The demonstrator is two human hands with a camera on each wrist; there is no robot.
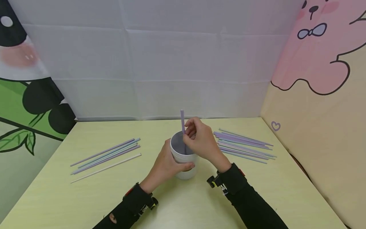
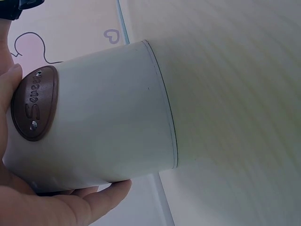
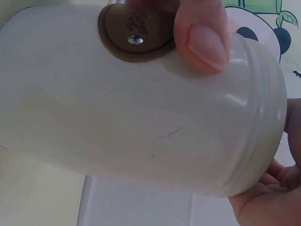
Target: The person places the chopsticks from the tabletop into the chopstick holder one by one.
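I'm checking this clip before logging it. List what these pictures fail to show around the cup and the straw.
- Lower end of the purple straw: head view, hidden inside the white cup.
- Whether other straws are in the cup: its wall and the right hand block the inside.
- Full word on the brown badge: right wrist view, a thumb covers part; left wrist view, blurred.
- Straw counts in both table piles: head view, too thin and overlapping.

A white cup (image 2: 108,117) fills most of the left wrist view, lying sideways in the frame with its base on the pale yellow-green counter (image 2: 235,94). The left hand (image 2: 56,207) wraps around it, thumb at the upper left and fingers curled beneath. A brown oval label (image 2: 34,103) with script lettering and two rivets sits on its side.
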